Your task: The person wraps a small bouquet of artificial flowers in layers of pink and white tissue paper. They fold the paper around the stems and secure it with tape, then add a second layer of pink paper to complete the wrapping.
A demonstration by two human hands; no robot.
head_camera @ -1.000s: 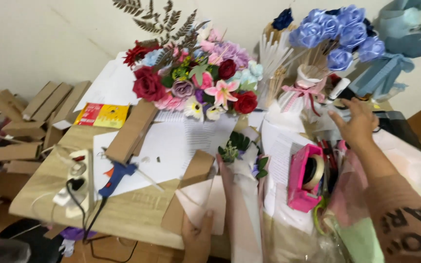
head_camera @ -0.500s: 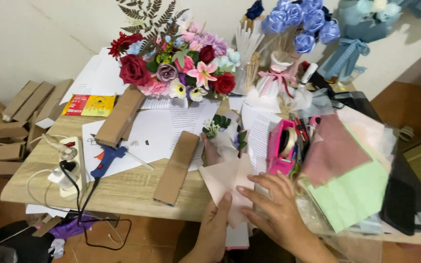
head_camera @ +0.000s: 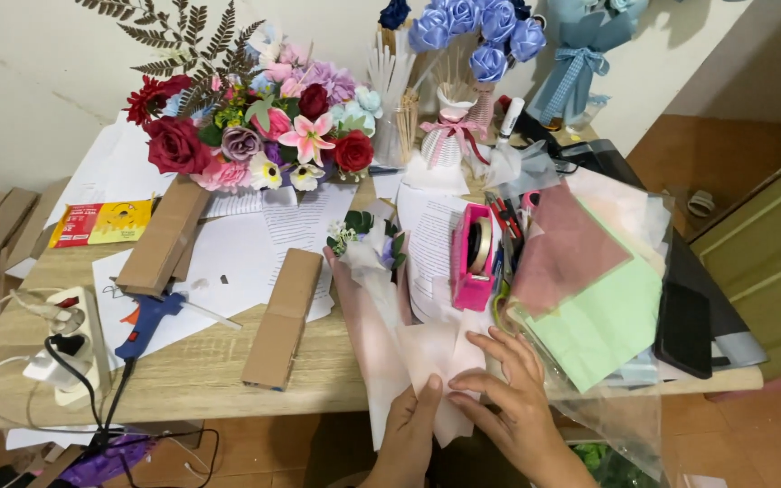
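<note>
- The left hand (head_camera: 411, 432) and the right hand (head_camera: 519, 398) meet at the near edge of the worktop (head_camera: 192, 375), both laid on the pale pink wrapping paper (head_camera: 427, 361). The left thumb presses flat on the paper's lower part; the right fingers lie spread across its right flap. Neither pinches anything that I can see.
- The paper is wrapped as a cone around a small bouquet (head_camera: 365, 239), whose white blooms and green leaves lie further in, toward the middle of the worktop. The cone's tail hangs over the near edge.
- Just right of the cone sits a pink tape dispenser (head_camera: 472, 258), and beyond it a loose stack of pink and green sheets (head_camera: 589, 298) under clear film.
- Left of the cone lie a flat cardboard box (head_camera: 280, 318) and a blue glue gun (head_camera: 148, 321) with its cord trailing off the edge.
- At the far edge stands a large mixed flower arrangement (head_camera: 246, 136).
- Risk, as I judge it: the thin paper could crease or tear under the pressing thumb, and the overhanging tail could slip off the edge and drag the bouquet with it.
</note>
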